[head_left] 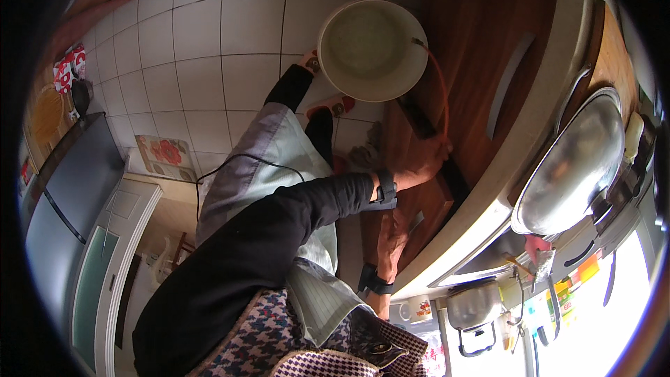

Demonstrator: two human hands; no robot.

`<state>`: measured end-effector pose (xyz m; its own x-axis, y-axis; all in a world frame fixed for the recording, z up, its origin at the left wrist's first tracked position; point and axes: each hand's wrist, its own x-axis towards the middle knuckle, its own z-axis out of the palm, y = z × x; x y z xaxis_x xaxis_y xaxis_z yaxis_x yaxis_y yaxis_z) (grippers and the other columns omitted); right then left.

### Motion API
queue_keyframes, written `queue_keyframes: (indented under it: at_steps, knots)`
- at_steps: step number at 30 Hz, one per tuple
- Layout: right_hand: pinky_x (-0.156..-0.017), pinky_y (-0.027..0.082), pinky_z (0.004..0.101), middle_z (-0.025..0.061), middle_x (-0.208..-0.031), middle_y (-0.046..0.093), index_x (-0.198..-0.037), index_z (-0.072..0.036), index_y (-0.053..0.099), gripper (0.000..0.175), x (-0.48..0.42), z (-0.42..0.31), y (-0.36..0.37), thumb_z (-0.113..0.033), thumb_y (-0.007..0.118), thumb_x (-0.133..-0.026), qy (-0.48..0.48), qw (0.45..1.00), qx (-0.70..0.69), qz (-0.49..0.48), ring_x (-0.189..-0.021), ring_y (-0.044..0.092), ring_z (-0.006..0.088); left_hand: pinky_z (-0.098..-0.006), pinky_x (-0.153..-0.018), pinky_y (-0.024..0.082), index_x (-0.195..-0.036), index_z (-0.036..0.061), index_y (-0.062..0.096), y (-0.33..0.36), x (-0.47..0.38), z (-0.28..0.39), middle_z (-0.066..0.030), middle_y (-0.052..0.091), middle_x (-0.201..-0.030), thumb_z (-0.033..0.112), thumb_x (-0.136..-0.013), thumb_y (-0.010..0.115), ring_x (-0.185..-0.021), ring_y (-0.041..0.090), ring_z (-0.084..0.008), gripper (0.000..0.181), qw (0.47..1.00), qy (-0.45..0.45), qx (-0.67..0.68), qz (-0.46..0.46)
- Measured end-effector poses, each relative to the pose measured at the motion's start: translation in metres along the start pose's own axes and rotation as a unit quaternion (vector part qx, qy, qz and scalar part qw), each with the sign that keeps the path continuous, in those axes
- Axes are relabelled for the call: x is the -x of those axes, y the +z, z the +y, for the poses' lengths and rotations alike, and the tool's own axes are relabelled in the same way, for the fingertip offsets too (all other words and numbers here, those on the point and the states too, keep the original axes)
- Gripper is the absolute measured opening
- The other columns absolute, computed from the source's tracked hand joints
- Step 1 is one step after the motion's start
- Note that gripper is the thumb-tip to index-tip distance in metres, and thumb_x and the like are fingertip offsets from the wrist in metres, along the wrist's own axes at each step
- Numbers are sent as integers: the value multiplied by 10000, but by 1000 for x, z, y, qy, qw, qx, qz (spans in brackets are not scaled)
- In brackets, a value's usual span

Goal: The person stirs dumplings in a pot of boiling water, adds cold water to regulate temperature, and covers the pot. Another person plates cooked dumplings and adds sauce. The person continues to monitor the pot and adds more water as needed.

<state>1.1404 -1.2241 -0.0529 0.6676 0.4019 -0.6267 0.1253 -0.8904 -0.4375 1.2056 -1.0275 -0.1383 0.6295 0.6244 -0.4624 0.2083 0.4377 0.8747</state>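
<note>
My left hand, in a black sleeve with a dark wrist strap, reaches across to the dark gap beside an open wooden cabinet door. Its fingers close on a thin orange tube. From there the tube bends over the rim of a white bucket, its dark end showing inside. Cloudy, pale liquid appears to fill part of the bucket. My right hand, also strapped at the wrist, lies by the cabinet door near a pale handle. The left wrist partly hides its fingers.
The bucket stands on white floor tiles just beyond my slippers. A pale curved countertop edge runs along the right. On it are a steel wok lid and, farther down, a steel pot. A crumpled cloth lies near the cabinet.
</note>
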Motion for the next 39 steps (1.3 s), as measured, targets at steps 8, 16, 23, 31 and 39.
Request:
queue_keyframes:
  at_steps: [8,16,23,31,39]
  knots:
    - [-888,497,332,107,-1062,677,-1190,-7,600,259,-9,16,3,-74,576,-940,-53,998,-22,17,-1003,634,192,-372,-708,501,-1010,37,604,-8,15,19,-136,657,-830,158,-985,534,-776,644,-252,142,999,30,-22,10]
    - [-874,487,318,90,-1043,681,-1170,-19,602,242,-8,13,2,-112,588,-947,-70,998,0,-11,-998,623,170,-406,-722,505,-1027,34,607,-5,26,24,-185,660,-875,192,-979,553,-822,649,-340,174,999,16,27,11]
    - [-872,488,373,175,-1106,660,-1249,-22,557,318,-8,0,0,-172,554,-968,-39,998,-7,-40,-1006,632,284,-415,-721,501,-1012,23,609,3,29,20,-207,649,-875,173,-956,574,-836,641,-366,164,998,57,25,18]
    - [-860,508,342,119,-1036,678,-1170,-7,581,247,-5,11,4,-116,592,-948,-72,997,7,-14,-969,645,213,-477,-712,500,-953,-16,611,7,25,12,-249,635,-869,180,-940,571,-832,625,-432,200,997,68,36,13]
    - [-841,506,390,183,-1048,661,-1177,-4,589,283,-3,12,7,-154,597,-937,-85,996,28,-6,-964,640,327,-470,-695,498,-942,-7,616,8,29,15,-237,636,-862,162,-925,593,-813,625,-422,171,997,74,2,21]
